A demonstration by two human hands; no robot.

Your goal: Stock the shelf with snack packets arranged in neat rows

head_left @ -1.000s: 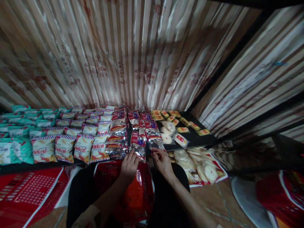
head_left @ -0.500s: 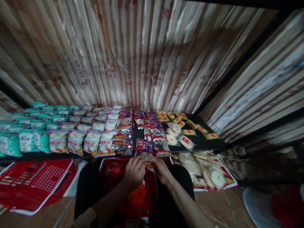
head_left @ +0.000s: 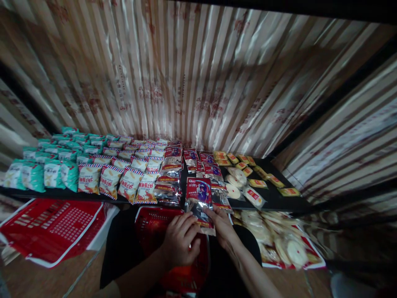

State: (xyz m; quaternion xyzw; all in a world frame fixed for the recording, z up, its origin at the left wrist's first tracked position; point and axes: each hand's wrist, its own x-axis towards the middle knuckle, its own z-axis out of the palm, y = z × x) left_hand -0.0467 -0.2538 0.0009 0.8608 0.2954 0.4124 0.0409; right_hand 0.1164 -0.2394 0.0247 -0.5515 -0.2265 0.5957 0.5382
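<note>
A red snack packet (head_left: 199,198) with a clear lower part and a dark blue figure printed on it is held upright above my lap. My right hand (head_left: 222,227) grips its lower right side, thumb on the front. My left hand (head_left: 180,239) lies at its lower left, fingers slightly bent and thumb apart, the fingertips at or just by its edge. Matching red packets (head_left: 172,165) stand in a row behind, and more red packets (head_left: 214,171) lie to the right of a narrow gap. Between my knees is a red basket (head_left: 149,219) with something orange-red inside.
Teal bags (head_left: 51,174) and white shrimp-snack bags (head_left: 104,180) fill the left of the black shelf (head_left: 279,203). Yellow packets (head_left: 262,183) and round white packs (head_left: 237,178) lie right. Below are a red crate (head_left: 65,225) and a basket of pale discs (head_left: 288,242). Striped sheeting (head_left: 186,82) stands behind.
The red packet has come up nearer to me and shows its front more fully. My left hand has loosened from it, its thumb now apart. The view has shifted left.
</note>
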